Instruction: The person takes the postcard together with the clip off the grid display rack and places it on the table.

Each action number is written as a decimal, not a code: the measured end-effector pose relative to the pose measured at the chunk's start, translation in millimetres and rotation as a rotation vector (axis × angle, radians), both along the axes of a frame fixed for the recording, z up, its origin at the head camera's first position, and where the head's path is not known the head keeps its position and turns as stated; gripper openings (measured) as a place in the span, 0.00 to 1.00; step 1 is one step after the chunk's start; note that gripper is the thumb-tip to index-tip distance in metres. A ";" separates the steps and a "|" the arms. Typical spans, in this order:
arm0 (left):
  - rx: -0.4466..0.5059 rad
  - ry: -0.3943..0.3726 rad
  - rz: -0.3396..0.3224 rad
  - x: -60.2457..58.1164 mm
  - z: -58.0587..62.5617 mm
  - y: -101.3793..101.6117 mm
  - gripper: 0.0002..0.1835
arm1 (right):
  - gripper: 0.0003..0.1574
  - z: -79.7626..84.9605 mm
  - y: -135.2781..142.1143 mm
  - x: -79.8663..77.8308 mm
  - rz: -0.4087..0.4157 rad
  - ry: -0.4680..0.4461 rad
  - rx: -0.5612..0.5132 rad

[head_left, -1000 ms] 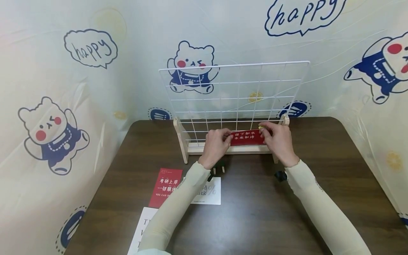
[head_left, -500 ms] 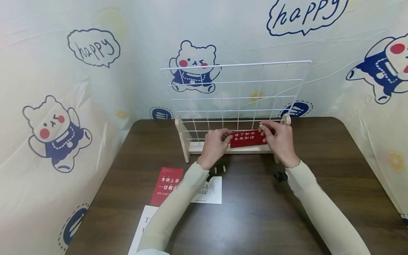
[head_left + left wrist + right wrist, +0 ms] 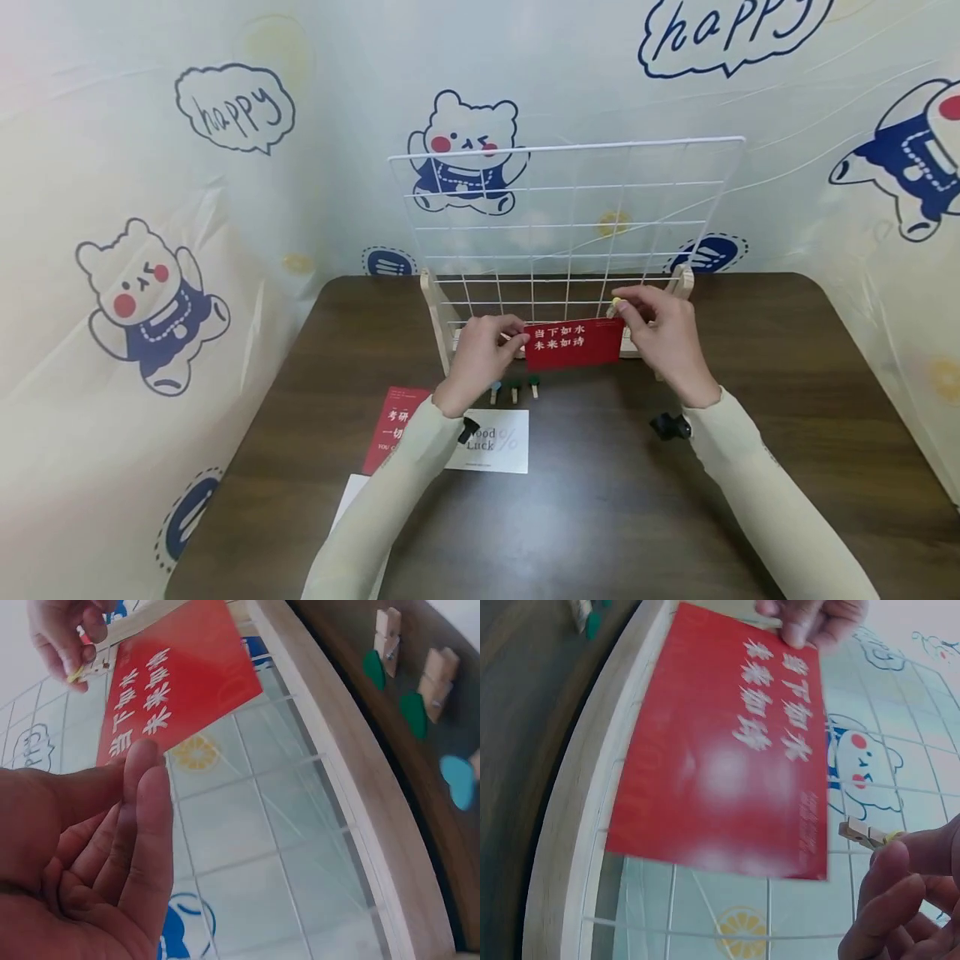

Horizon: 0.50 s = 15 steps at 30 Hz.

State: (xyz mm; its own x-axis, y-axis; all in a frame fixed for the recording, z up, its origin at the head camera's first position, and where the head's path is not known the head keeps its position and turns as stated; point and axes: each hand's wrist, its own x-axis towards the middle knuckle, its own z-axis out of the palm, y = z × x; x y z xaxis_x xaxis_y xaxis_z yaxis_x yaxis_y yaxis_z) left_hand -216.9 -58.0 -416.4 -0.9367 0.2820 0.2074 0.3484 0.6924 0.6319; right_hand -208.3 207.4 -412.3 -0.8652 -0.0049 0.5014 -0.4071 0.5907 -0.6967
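Note:
A red card [image 3: 573, 346] with white Chinese characters is in front of the lower part of a white wire grid rack [image 3: 570, 147]. My left hand [image 3: 480, 358] pinches the card's left edge between thumb and fingers. Beside its upper right corner, my right hand [image 3: 663, 337] pinches a small wooden clothespin [image 3: 862, 834] with a yellow decoration. In the right wrist view a gap shows between the clothespin and the card. Several more clothespins [image 3: 514, 392] lie on the table below the left hand; green and blue hearts show on them in the left wrist view.
The rack has a wooden base bar [image 3: 330, 742] and a wooden foot [image 3: 435, 321] at the left. A white card [image 3: 498, 454], another red card [image 3: 378, 437] and a second white card [image 3: 347, 500] lie on the table [image 3: 585, 508], partly under the left arm.
The red card has come down and left, away from the rack, with my left hand. My right hand stays near its earlier place with the clothespin, now apart from the card.

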 end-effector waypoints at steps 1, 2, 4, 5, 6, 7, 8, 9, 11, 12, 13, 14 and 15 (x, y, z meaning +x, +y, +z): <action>0.009 -0.018 -0.001 2.9 1.2 -3.7 0.09 | 0.12 0.5 0.0 -0.1 0.001 0.003 0.001; 0.020 -0.039 -0.004 5.8 2.2 -7.6 0.09 | 0.12 0.7 -0.2 -0.4 0.006 0.000 0.001; 0.035 -0.071 -0.009 11.2 3.2 -15.4 0.09 | 0.11 -0.4 -0.6 -1.2 0.020 -0.025 -0.001; 0.031 -0.077 -0.013 13.5 3.1 -19.2 0.08 | 0.11 -1.7 -1.0 -1.7 0.030 -0.041 -0.001; 0.025 -0.083 -0.018 16.1 2.9 -23.0 0.08 | 0.11 -3.8 -1.4 -2.2 0.043 -0.059 0.002; 0.021 -0.093 -0.020 18.9 2.7 -26.7 0.07 | 0.11 -6.3 -2.1 -2.6 0.056 -0.078 0.006; 0.017 -0.107 -0.020 21.9 2.5 -30.5 0.07 | 0.12 -9.4 -2.9 -3.2 0.072 -0.094 0.008; 0.014 -0.121 -0.021 25.1 2.1 -34.1 0.06 | 0.12 -12.7 -3.9 -3.8 0.089 -0.111 0.011; 0.023 -0.169 -0.017 32.2 1.3 -41.3 0.06 | 0.12 -20.5 -6.8 -5.3 0.118 -0.135 0.031; 0.025 -0.195 -0.011 36.1 0.9 -44.8 0.06 | 0.13 -24.4 -8.7 -5.8 0.131 -0.147 0.040; 0.029 -0.222 -0.006 39.9 0.3 -48.1 0.06 | 0.13 -28.5 -11.0 -6.3 0.143 -0.163 0.047; 0.029 -0.243 -0.003 43.8 -0.5 -51.3 0.06 | 0.13 -32.4 -13.5 -6.7 0.149 -0.178 0.056; 0.027 -0.261 0.000 47.5 -1.3 -54.3 0.06 | 0.13 -36.3 -16.2 -6.8 0.155 -0.197 0.065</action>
State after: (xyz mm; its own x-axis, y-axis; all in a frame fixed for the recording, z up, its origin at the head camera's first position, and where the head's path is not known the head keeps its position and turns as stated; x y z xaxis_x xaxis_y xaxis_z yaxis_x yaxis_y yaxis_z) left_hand -169.4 -112.4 -417.7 -0.9594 0.2799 -0.0342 0.1711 0.6741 0.7186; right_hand -215.1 191.2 -448.6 -0.9327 -0.1717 0.3173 -0.3562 0.5777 -0.7344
